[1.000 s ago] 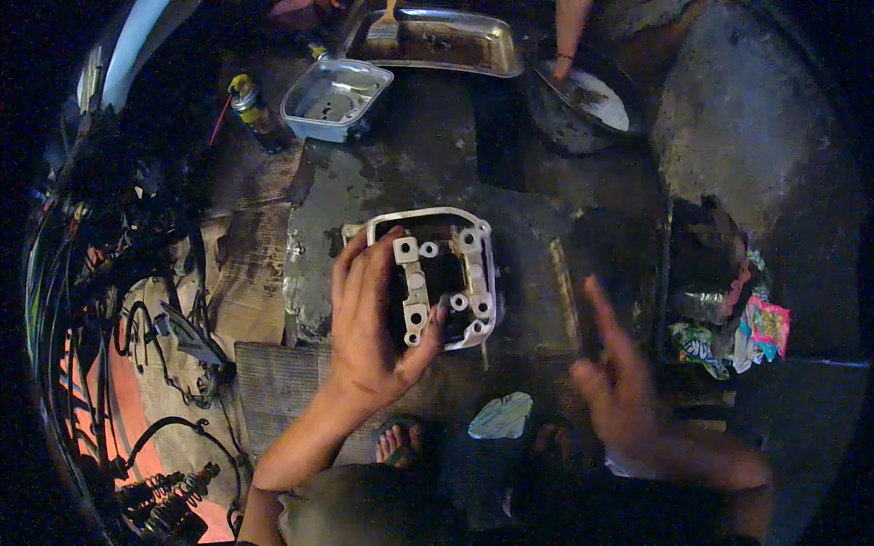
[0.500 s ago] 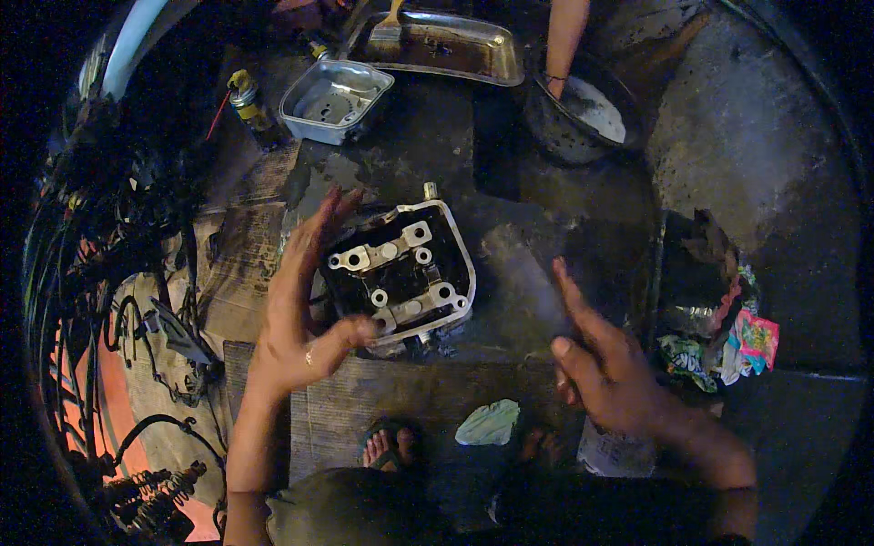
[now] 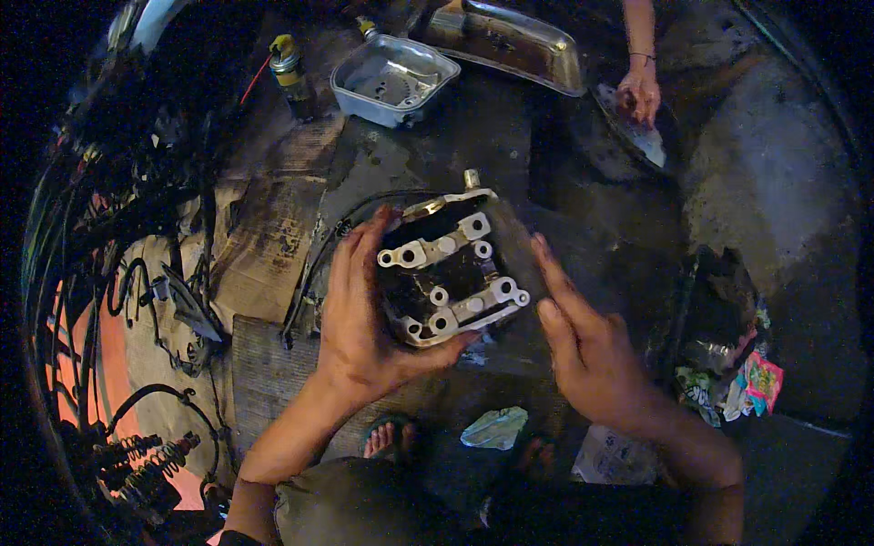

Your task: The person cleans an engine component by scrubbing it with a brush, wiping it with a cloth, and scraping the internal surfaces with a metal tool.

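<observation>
A metal engine cylinder head (image 3: pixel 453 247) is in front of me, its open side with pale bolted mounts and a dark cavity turned up toward me. My left hand (image 3: pixel 357 314) wraps its left side, the fingers along the far left edge and the thumb across the near edge. My right hand (image 3: pixel 587 350) is beside the right side, fingers stretched out and thumb apart. It holds nothing; whether its fingertips touch the part, I cannot make out. A short metal stub (image 3: pixel 471 178) sticks up from the far edge. Behind the left hand runs a thin black cable (image 3: pixel 314 273).
Beyond lie a square metal pan (image 3: pixel 393 80), a shallow tray (image 3: pixel 505 41) with a brush, and a yellow-capped spray can (image 3: pixel 289 77). Another person's hand (image 3: pixel 640 94) is in a dark basin (image 3: pixel 612 136). Cables and springs (image 3: pixel 146 460) crowd the left; wrappers (image 3: pixel 763 382) lie right.
My left hand has closed around the cylinder head, which has tilted. My right hand has come closer to its right side. The view has shifted, and the other person's hand has risen in the basin.
</observation>
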`<control>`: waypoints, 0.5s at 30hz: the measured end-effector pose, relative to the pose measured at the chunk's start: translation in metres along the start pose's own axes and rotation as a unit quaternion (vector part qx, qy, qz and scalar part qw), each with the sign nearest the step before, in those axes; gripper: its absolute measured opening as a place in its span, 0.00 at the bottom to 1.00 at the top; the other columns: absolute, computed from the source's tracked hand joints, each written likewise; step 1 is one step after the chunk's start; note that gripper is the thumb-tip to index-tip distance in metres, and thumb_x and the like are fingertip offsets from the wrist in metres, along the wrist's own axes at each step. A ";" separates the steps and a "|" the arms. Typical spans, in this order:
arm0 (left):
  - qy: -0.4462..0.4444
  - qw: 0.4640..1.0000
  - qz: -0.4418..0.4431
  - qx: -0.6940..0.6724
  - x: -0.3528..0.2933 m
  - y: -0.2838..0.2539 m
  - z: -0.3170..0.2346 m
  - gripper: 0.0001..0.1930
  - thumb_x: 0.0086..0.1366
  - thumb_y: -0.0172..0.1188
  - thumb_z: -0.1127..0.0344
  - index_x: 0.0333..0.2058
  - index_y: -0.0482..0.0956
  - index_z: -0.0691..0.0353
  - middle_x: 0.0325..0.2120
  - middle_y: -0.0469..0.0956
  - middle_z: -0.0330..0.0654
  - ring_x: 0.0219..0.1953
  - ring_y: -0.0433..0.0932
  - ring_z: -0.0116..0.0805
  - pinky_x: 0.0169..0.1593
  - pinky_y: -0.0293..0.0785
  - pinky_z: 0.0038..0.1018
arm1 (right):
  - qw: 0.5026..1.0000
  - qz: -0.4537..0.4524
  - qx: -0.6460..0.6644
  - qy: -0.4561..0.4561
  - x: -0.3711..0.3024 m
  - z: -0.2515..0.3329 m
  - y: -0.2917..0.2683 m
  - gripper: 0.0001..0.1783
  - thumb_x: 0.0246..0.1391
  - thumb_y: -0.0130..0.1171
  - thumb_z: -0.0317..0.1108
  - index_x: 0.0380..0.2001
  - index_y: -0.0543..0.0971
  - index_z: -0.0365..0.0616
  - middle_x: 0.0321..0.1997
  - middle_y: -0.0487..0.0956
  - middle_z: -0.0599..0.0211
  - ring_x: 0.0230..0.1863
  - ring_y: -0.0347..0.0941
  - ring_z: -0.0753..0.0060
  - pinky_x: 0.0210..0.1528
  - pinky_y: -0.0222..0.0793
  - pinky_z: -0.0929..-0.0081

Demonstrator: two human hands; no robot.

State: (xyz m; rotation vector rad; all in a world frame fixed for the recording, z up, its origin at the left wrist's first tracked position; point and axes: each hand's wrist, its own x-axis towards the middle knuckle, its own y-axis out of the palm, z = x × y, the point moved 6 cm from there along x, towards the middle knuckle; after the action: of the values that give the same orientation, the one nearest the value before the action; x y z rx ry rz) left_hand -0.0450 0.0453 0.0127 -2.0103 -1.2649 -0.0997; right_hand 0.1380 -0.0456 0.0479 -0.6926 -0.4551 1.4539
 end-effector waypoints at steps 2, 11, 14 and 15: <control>-0.004 1.000 0.010 0.014 0.002 -0.002 -0.002 0.60 0.34 0.80 0.54 0.63 0.55 0.72 0.56 0.66 0.59 0.56 0.68 0.59 0.61 0.64 0.44 | 0.997 0.011 -0.070 -0.012 -0.027 -0.010 -0.004 0.28 0.66 0.44 0.31 0.68 0.58 0.44 0.68 0.63 0.49 0.67 0.62 0.50 0.65 0.61 0.63; 0.053 0.998 0.014 0.017 0.009 -0.001 -0.002 0.55 0.35 0.79 0.54 0.61 0.60 0.71 0.56 0.67 0.57 0.56 0.69 0.58 0.60 0.66 0.43 | 0.999 -0.035 -0.040 0.005 0.032 -0.008 -0.015 0.31 0.65 0.46 0.32 0.70 0.56 0.47 0.66 0.67 0.49 0.64 0.67 0.46 0.64 0.61 0.62; 0.023 0.999 -0.007 -0.022 0.005 -0.003 0.005 0.58 0.35 0.80 0.54 0.63 0.58 0.71 0.58 0.66 0.59 0.58 0.67 0.60 0.61 0.65 0.44 | 0.998 -0.062 -0.006 0.014 0.029 -0.012 -0.040 0.27 0.65 0.47 0.31 0.66 0.62 0.45 0.57 0.75 0.50 0.59 0.72 0.49 0.60 0.65 0.63; 0.018 1.000 -0.011 -0.023 0.005 -0.004 0.005 0.58 0.35 0.80 0.54 0.63 0.58 0.71 0.58 0.66 0.59 0.58 0.67 0.60 0.61 0.65 0.44 | 0.998 -0.059 -0.008 0.004 0.023 -0.011 -0.049 0.26 0.64 0.47 0.31 0.65 0.63 0.45 0.55 0.77 0.50 0.58 0.72 0.49 0.60 0.65 0.63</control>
State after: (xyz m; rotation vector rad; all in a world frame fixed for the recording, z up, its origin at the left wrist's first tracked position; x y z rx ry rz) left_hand -0.0473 0.0530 0.0129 -2.0255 -1.2731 -0.1753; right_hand 0.1830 -0.0236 0.0699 -0.6728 -0.4931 1.3383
